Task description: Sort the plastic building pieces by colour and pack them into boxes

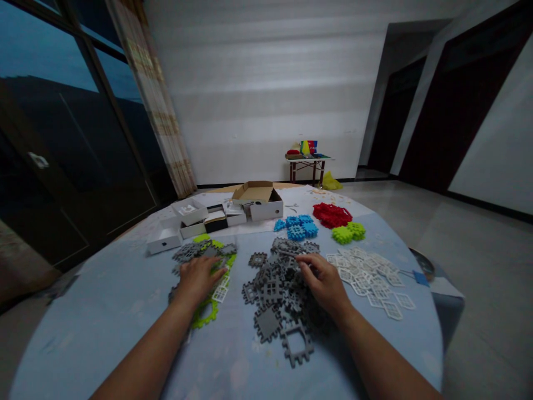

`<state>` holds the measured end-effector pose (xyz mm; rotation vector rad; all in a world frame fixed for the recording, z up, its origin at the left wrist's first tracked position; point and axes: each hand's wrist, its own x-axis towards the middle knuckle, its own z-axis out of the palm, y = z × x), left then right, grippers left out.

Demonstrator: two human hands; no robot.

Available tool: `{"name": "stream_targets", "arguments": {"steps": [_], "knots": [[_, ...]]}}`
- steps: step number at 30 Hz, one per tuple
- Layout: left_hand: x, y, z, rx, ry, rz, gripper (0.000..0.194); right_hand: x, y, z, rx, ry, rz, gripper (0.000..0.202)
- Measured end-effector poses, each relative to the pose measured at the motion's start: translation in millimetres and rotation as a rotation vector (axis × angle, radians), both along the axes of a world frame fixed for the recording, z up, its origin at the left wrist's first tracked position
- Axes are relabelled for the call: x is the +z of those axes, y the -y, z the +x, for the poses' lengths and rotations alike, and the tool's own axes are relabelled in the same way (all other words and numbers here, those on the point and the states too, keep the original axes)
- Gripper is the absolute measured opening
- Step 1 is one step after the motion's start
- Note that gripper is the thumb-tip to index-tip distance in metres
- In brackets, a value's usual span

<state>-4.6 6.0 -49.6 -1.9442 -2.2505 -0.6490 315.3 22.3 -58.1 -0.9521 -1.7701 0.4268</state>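
Observation:
My left hand (199, 278) rests with fingers apart over a mixed pile on the left. Grey notched building pieces (191, 251), a lime-green toothed frame (205, 319) and white grid pieces (221, 289) lie around it. At the middle pile of grey toothed plastic pieces (272, 289), my right hand (322, 278) has its thumb and forefinger closed at the edge of a grey building piece (287, 248). Its other fingers are partly hidden. Nearest my body in that pile are a solid grey square (267, 322) and an open grey square frame (297, 343).
White grid pieces (370, 278) spread out on the right. Blue (296, 228), red (332, 214) and lime-green pieces (348, 233) sit in groups farther back. An open cardboard box (266, 209) and several small white boxes (165, 236) stand at the back left on the blue tablecloth (104, 300).

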Motion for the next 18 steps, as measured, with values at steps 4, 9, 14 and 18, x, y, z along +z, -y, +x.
{"name": "stream_targets", "arguments": {"steps": [4, 9, 14, 18], "knots": [[-1.6, -5.1, 2.9, 0.046, 0.057, -0.003, 0.030, 0.8, -0.3, 0.4, -0.007, -0.003, 0.006, 0.020], [3.4, -4.9, -7.2, 0.130, 0.173, 0.052, 0.033, 2.5, 1.0, 0.0, -0.007, -0.017, 0.036, 0.020], [16.3, -8.5, -8.0, 0.139, 0.308, 0.172, 0.048, 4.9, 1.3, 0.6, -0.007, -0.022, 0.019, 0.021], [22.4, -19.5, 29.7, -0.032, 0.398, 0.203, 0.052, 5.5, 0.5, 1.9, -0.007, -0.045, -0.010, 0.020]]}}
